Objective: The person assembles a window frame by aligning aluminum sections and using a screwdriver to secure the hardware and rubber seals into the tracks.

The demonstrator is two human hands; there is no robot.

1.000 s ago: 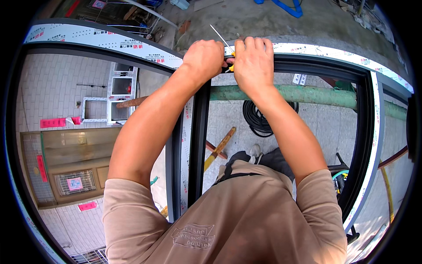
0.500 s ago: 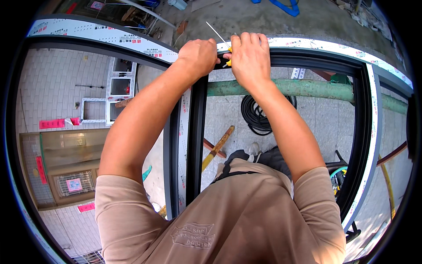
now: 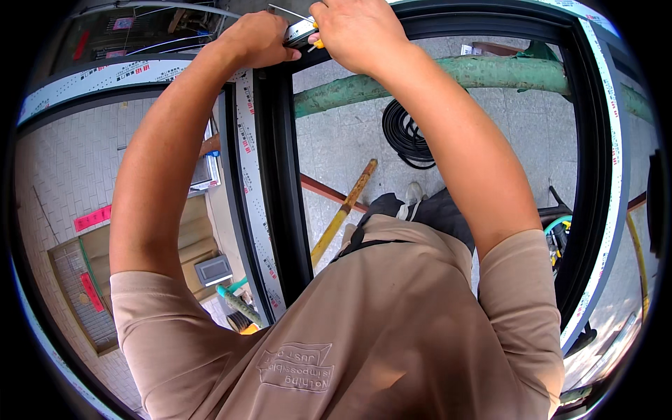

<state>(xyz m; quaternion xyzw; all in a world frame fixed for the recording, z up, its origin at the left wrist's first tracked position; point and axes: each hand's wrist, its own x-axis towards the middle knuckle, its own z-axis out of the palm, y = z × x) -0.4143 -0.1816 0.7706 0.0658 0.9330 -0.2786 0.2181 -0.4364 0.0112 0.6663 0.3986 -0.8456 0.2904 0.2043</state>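
A dark window frame (image 3: 251, 161) with printed white protective film surrounds me. My left hand (image 3: 260, 40) is closed over its far bar, near the joint with the upright between the two openings. Its fingers curl over the far side and the thumb lies on the near side. Just to the right, my right hand (image 3: 357, 35) is closed round a yellow-handled screwdriver (image 3: 319, 44) at the same bar. A thin metal shaft points away to the upper left, above the bar. Most of the handle is hidden in my fingers.
A green pipe (image 3: 490, 73) crosses below the right opening. A black hose coil (image 3: 406, 133) lies on the paving, with a rusty yellow pole (image 3: 343, 213) to its left. Brick wall (image 3: 63, 168) shows through the left opening.
Both hands and the screwdriver now appear higher and further left in view. The frame has shifted as the view moved. Both hands stay closed at the far bar.
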